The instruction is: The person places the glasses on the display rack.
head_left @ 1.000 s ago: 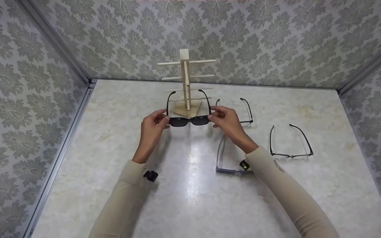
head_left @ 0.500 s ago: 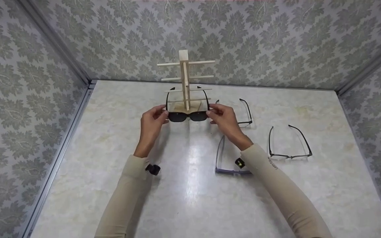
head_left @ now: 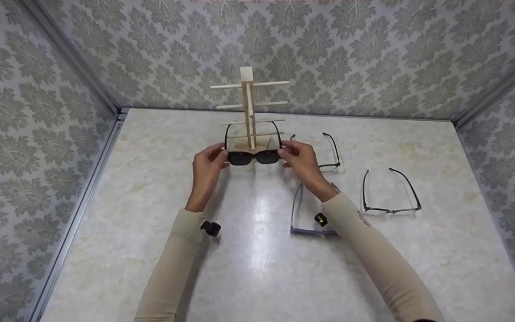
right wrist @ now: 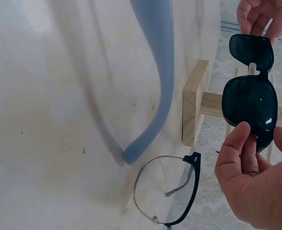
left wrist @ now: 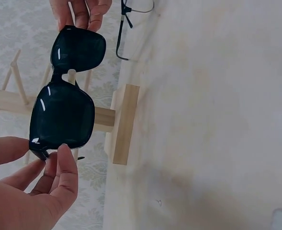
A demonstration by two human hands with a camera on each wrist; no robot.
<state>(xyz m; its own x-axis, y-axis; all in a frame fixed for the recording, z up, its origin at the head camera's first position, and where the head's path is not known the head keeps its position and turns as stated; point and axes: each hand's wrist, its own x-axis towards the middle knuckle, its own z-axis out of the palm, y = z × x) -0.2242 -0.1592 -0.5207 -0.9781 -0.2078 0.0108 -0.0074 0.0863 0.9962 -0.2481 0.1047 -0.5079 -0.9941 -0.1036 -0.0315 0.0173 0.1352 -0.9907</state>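
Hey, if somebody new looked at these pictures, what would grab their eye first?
Probably the black sunglasses with dark, squarish lenses, at the centre of the head view, held by the sides between the person's left-hand grip and right-hand grip. Next, likely the pale wooden display stand with thin crossbars, upright toward the back of the white marbled table. Then the blue-framed eyeglasses and two dark-framed eyeglasses, right of the stand.

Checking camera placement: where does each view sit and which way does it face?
Head: on the head, facing forward-down at the sunglasses; left hand, right hand, sleeves show.
Left wrist: worn there, facing the sunglasses; left hand near, right beyond.
Right wrist: likewise, right hand near, left beyond.
Both wrist views share the wooden stand.
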